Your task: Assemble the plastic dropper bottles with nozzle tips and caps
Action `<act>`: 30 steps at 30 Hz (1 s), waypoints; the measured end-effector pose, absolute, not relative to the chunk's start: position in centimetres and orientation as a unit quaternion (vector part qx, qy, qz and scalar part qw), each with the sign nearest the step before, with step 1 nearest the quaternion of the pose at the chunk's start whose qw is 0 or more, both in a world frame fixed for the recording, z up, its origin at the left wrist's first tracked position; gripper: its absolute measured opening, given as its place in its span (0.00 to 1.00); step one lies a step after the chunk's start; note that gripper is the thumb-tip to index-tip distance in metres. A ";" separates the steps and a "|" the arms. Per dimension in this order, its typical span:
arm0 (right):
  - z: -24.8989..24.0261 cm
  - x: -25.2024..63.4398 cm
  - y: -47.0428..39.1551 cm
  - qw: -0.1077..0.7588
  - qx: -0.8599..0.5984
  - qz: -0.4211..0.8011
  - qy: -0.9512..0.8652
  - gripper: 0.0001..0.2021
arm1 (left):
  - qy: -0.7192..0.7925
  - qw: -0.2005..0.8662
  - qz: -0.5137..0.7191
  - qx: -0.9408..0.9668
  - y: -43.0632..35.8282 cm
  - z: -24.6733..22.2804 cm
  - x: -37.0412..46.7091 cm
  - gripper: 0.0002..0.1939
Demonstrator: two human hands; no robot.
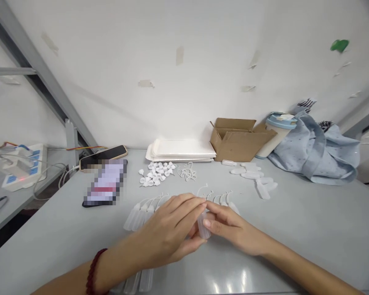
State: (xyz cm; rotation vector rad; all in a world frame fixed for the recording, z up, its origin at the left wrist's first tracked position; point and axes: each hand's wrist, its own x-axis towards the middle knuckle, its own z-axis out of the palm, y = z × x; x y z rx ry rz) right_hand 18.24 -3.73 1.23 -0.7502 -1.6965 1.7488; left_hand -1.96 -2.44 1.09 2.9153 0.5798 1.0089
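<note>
A: Far left of the frame?
B: Power strip (pixel 26 166), with cables. Next, on the counter (pixel 295 241): dark phone (pixel 103 157) above, lit phone (pixel 103 186) below, screen blurred.

A: Left of centre?
B: Left hand (pixel 167 227), from lower left, red bracelet (pixel 95 268) at the wrist. Curled, fingers close together; fingertips over the upper end of a translucent tube (pixel 203 228), thumb by its lower end. Beyond the hand, a row of corded tubes (pixel 138 217); further tubes (pixel 146 280) under the forearm, bottom edge of the frame. Higher up: white caps (pixel 155 174) in a pile, white stack (pixel 183 149) behind, loose white cords (pixel 187 172) just right of the caps.

A: Held item, position?
B: Lower centre, between both hands. Long axis near vertical in the frame, lower end slightly to the right. Touched from both sides; neither hand nearer. Upper end hidden; cannot tell whether joined to the cord just above.

A: Right of centre?
B: Right hand (pixel 242 233), from lower right, partly closed, thumb against the tube's right side, index fingertip at its top. Beyond: more corded tubes. Higher: open cardboard box (pixel 240 145), flat translucent pieces (pixel 263 188), tilted lidded cup (pixel 275 135), blue cloth bag (pixel 316 147).
</note>
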 end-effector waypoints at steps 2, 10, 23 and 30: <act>1.3 18.2 -3.8 0.282 -0.271 0.678 -0.622 0.18 | 0.181 0.019 0.319 0.930 -2.5 1.4 -2.1 0.22; 0.9 18.3 -4.0 0.289 -0.283 0.673 -0.619 0.24 | 0.212 0.089 0.287 0.930 -2.4 1.6 -2.3 0.25; 1.6 19.0 -3.4 0.326 -0.362 0.600 -0.635 0.21 | 0.272 0.147 0.143 0.940 -7.3 5.3 -7.7 0.30; 1.4 18.8 -3.3 0.326 -0.367 0.577 -0.653 0.19 | 0.286 0.127 0.159 0.937 -8.6 2.8 -8.0 0.31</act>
